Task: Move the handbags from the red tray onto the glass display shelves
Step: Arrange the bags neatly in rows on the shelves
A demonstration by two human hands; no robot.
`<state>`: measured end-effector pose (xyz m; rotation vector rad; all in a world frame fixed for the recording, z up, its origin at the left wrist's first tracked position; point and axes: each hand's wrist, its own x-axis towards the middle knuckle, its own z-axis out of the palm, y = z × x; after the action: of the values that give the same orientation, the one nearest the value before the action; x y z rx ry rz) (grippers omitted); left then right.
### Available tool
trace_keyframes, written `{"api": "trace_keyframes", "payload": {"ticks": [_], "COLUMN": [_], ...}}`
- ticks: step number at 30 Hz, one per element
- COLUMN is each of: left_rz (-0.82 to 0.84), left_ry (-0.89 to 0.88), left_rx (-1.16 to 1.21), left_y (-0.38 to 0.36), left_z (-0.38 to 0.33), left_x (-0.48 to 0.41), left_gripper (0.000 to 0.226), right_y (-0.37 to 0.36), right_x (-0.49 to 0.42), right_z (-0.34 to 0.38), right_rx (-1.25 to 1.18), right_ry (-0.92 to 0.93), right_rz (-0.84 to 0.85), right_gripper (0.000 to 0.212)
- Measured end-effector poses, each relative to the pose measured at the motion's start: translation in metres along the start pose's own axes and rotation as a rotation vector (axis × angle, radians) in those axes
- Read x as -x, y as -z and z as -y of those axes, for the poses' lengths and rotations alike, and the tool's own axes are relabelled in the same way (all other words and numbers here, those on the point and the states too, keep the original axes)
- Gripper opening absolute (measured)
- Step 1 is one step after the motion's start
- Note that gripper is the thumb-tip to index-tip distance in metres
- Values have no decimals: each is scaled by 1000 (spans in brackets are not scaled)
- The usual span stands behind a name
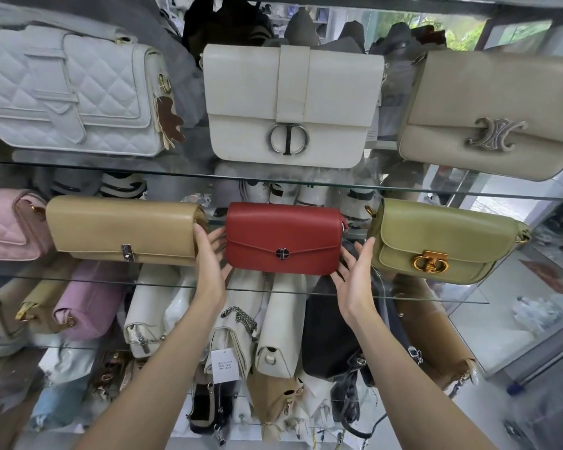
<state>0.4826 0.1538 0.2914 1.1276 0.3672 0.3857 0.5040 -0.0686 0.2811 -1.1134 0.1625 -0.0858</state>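
Observation:
A red flap handbag (283, 238) with a round dark clasp stands upright on the middle glass shelf (403, 295), between a tan bag (124, 228) and an olive-green bag (442, 241). My left hand (212, 254) touches the red bag's left end, fingers spread and flat against it. At the bag's lower right corner my right hand (355, 271) rests with its fingers apart. Neither hand wraps around the bag. The red tray is out of view.
The upper glass shelf (111, 165) carries a white quilted bag (69, 92), a cream bag (290, 105) and a beige bag (494, 115). A pink quilted bag (7, 225) sits far left. Several bags crowd the lower shelves. The shelf's right end borders a glass wall.

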Motion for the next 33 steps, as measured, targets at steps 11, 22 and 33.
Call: {"api": "trace_keyframes", "payload": {"ticks": [11,22,33], "left_rz": [-6,-17,-179], "left_ry": [-8,-18,-76], "left_rx": [-12,-13,-125], "left_y": [3,3,3], "left_z": [-1,6,6], "left_x": [3,5,17], "left_gripper": [62,72,59], "right_y": [-2,-4,7], "right_x": [1,1,7], "right_z": [-2,4,8], "right_rx": [42,35,58], "right_ry": [9,-59,-103], "right_rz": [-31,-10,40], "right_gripper": [71,76,74]}}
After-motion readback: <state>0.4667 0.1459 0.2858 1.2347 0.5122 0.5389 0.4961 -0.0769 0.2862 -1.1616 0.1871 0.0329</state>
